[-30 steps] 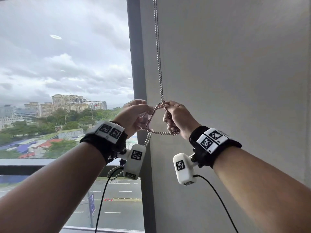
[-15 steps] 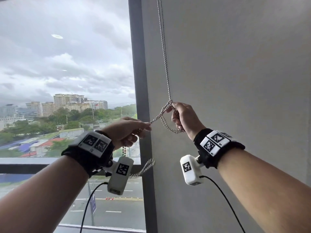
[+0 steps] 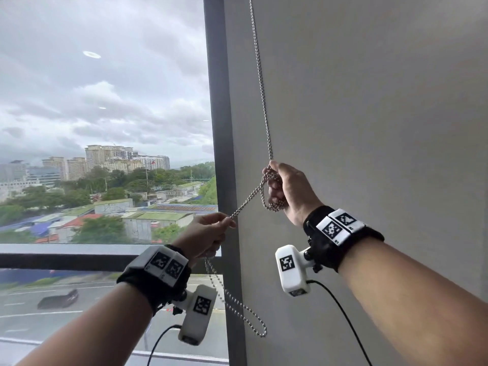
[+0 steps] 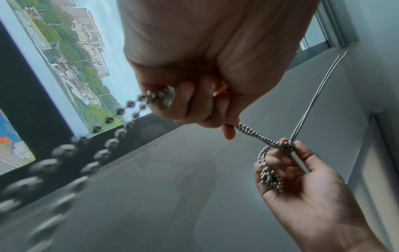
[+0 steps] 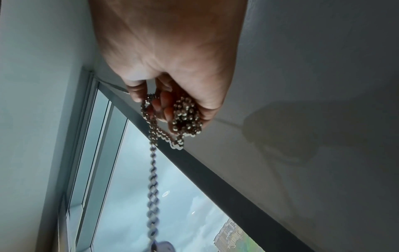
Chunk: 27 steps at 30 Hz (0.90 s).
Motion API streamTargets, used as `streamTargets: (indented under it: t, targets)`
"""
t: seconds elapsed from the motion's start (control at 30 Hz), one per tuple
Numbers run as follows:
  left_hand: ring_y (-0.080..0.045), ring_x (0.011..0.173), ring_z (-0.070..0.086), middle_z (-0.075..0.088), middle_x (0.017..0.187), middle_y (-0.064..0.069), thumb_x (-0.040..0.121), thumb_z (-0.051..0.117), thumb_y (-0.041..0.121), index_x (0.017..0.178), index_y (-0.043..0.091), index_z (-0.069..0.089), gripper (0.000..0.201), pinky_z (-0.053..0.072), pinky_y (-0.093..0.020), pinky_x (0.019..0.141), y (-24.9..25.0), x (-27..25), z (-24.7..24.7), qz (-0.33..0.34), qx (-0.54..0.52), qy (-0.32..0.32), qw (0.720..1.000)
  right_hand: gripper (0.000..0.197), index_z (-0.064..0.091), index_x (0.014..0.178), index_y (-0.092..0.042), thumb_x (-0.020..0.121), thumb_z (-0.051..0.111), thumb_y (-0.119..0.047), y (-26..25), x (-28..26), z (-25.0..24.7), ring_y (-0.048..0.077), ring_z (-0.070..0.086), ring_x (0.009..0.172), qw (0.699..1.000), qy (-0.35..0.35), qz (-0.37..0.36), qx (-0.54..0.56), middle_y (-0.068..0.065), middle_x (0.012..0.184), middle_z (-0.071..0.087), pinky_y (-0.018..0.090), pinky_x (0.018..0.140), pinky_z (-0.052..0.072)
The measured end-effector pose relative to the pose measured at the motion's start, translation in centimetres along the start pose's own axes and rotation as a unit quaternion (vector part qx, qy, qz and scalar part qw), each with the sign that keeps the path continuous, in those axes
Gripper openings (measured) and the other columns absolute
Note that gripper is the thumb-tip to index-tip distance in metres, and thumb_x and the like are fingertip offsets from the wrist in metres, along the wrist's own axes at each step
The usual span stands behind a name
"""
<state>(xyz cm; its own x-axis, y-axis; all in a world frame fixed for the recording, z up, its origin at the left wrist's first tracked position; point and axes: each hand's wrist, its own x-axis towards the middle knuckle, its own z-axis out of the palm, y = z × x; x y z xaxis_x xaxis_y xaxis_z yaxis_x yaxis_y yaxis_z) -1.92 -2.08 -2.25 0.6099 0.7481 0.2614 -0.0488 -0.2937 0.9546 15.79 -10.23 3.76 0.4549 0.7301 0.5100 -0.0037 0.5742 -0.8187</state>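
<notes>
Two hands are seen on a metal bead chain (image 3: pixel 261 83) that hangs almost upright in front of a grey blind (image 3: pixel 369 101), just right of a dark window frame (image 3: pixel 219 101). A knotted bunch of the chain is held in the curled fingers (image 4: pixel 308 156) of the right hand (image 3: pixel 293 191). From there a doubled stretch is drawn taut, slanting down to the left hand (image 3: pixel 204 233), whose fingers (image 3: pixel 216 217) are closed tight round it. A slack loop dangles below.
</notes>
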Motion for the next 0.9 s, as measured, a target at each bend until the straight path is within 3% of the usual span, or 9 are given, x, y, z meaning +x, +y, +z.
streamTargets:
  t: [0.13, 0.2, 0.27, 0.43, 0.53, 0.6, 0.7, 0.8, 0.9]
  targets:
    - [-0.017, 0.049, 0.050, 0.051, 0.064, -0.007, 0.087, 0.053, 0.011, 0.079, 0.007, 0.061, 0.012, 0.041, -0.024, 0.052, -1.6, -0.4, 1.2, -0.067, -0.154, -0.046, 0.985, 0.025, 0.056, 0.075, -0.008, 0.095, 0.046, -0.018, 0.2, -0.5, 0.5, 0.013, 0.030, 0.043, 0.999, -0.020, 0.008, 0.029, 0.004, 0.058, 0.038, 0.028, 0.048, 0.026]
    - [-0.018, 0.051, 0.053, 0.052, 0.063, -0.006, 0.076, 0.057, 0.015, 0.079, 0.009, 0.061, 0.008, 0.046, -0.028, 0.059, -1.3, -0.5, 2.1, -0.082, -0.212, -0.072, 0.971, 0.025, 0.057, 0.075, -0.008, 0.095, 0.045, -0.017, 0.3, -0.6, 0.9, 0.013, 0.030, 0.045, 0.999, -0.028, 0.009, 0.026, 0.004, 0.059, 0.040, 0.028, 0.049, 0.027]
    - [-0.016, 0.049, 0.049, 0.049, 0.061, -0.003, 0.079, 0.054, 0.020, 0.082, 0.010, 0.060, 0.012, 0.048, -0.029, 0.062, -0.4, -0.3, 3.1, -0.069, -0.242, -0.081, 0.964, 0.026, 0.058, 0.074, -0.007, 0.095, 0.045, -0.017, 0.4, -0.6, 1.3, 0.014, 0.030, 0.047, 0.999, -0.032, 0.012, 0.021, 0.004, 0.060, 0.039, 0.029, 0.050, 0.027]
    - [-0.008, 0.041, 0.041, 0.049, 0.060, -0.001, 0.087, 0.055, 0.017, 0.086, 0.007, 0.061, 0.012, 0.043, -0.022, 0.049, 3.0, 0.9, 4.6, -0.014, -0.258, -0.058, 0.964, 0.025, 0.059, 0.081, -0.003, 0.095, 0.044, -0.017, 0.3, -1.1, 1.6, 0.015, 0.033, 0.047, 0.999, -0.041, 0.000, -0.012, 0.006, 0.059, 0.041, 0.027, 0.046, 0.030]
    - [-0.007, 0.041, 0.033, 0.047, 0.060, -0.002, 0.085, 0.061, 0.011, 0.091, 0.002, 0.063, 0.011, 0.026, -0.018, 0.041, 4.1, 1.7, 4.4, 0.051, -0.212, -0.019, 0.976, 0.027, 0.062, 0.084, 0.000, 0.093, 0.043, -0.017, 0.0, -1.2, 1.4, 0.014, 0.034, 0.047, 0.998, -0.051, -0.001, -0.024, 0.009, 0.061, 0.043, 0.026, 0.046, 0.031]
    - [-0.008, 0.041, 0.029, 0.044, 0.056, -0.001, 0.085, 0.062, 0.012, 0.087, 0.002, 0.064, 0.011, 0.021, -0.019, 0.042, 4.6, 1.9, 4.3, 0.077, -0.156, 0.003, 0.985, 0.030, 0.065, 0.085, 0.000, 0.092, 0.043, -0.019, 0.0, -1.2, 1.1, 0.013, 0.035, 0.047, 0.998, -0.053, 0.003, -0.028, 0.016, 0.069, 0.044, 0.024, 0.044, 0.032]
    - [-0.009, 0.039, 0.036, 0.046, 0.056, -0.004, 0.088, 0.057, 0.008, 0.084, -0.001, 0.061, 0.011, 0.028, -0.019, 0.040, 5.5, 2.2, 4.4, 0.071, -0.167, 0.005, 0.983, 0.038, 0.070, 0.088, -0.001, 0.093, 0.041, -0.024, 0.1, -1.2, 0.8, 0.013, 0.039, 0.049, 0.998, -0.049, 0.018, -0.026, 0.020, 0.085, 0.052, 0.025, 0.049, 0.035]
    - [-0.008, 0.036, 0.027, 0.038, 0.053, 0.000, 0.086, 0.058, 0.011, 0.073, 0.009, 0.056, 0.014, 0.020, -0.016, 0.038, 6.2, 2.6, 4.5, 0.042, -0.158, 0.007, 0.987, 0.043, 0.071, 0.095, 0.001, 0.096, 0.038, -0.026, 0.2, -1.2, 0.7, 0.013, 0.040, 0.052, 0.999, -0.046, 0.024, -0.015, 0.015, 0.080, 0.059, 0.028, 0.052, 0.035]
    - [-0.009, 0.034, 0.020, 0.028, 0.042, 0.006, 0.083, 0.064, 0.020, 0.058, 0.016, 0.049, 0.030, 0.014, -0.015, 0.040, 5.8, 2.6, 4.7, 0.065, -0.086, 0.041, 0.993, 0.039, 0.071, 0.094, 0.000, 0.095, 0.039, -0.023, 0.2, -1.3, 0.5, 0.013, 0.044, 0.055, 0.999, -0.045, 0.019, -0.022, 0.015, 0.084, 0.057, 0.027, 0.054, 0.038]
